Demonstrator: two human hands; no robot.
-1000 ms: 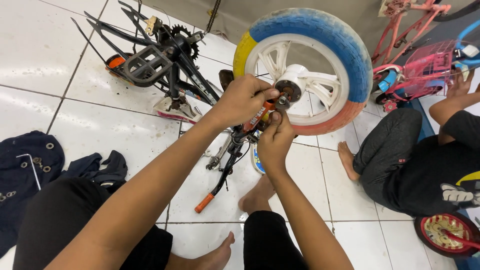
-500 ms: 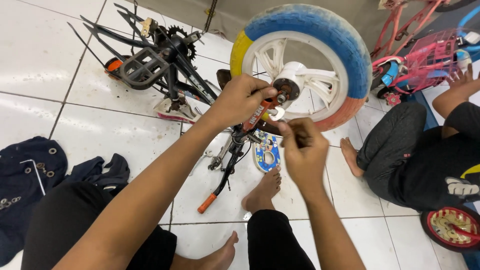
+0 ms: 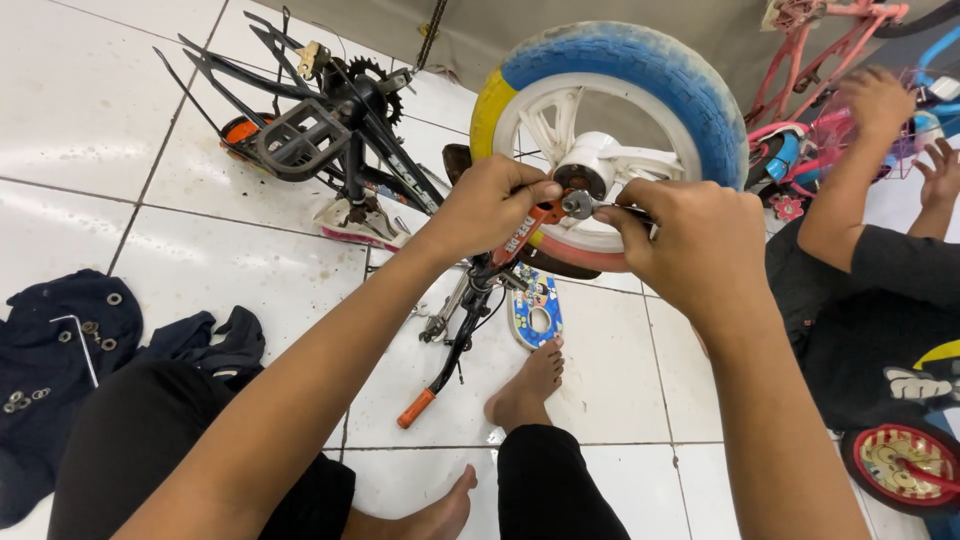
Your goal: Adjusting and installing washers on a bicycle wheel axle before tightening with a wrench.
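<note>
A floor of large glossy white tiles [image 3: 150, 250] with dark grout lines, smudged with grime, reflects soft overhead light. Along the top runs a plain grey-brown wall [image 3: 560, 30]. A crumpled dark cloth [image 3: 60, 350] lies at left, scattered with small metal washers. Pink and blue children's bicycles [image 3: 820, 120] stand at right.

Right hand [image 3: 690, 240] back up from below, now at the wheel hub [image 3: 585, 170] with a wrench [image 3: 590, 206].
</note>
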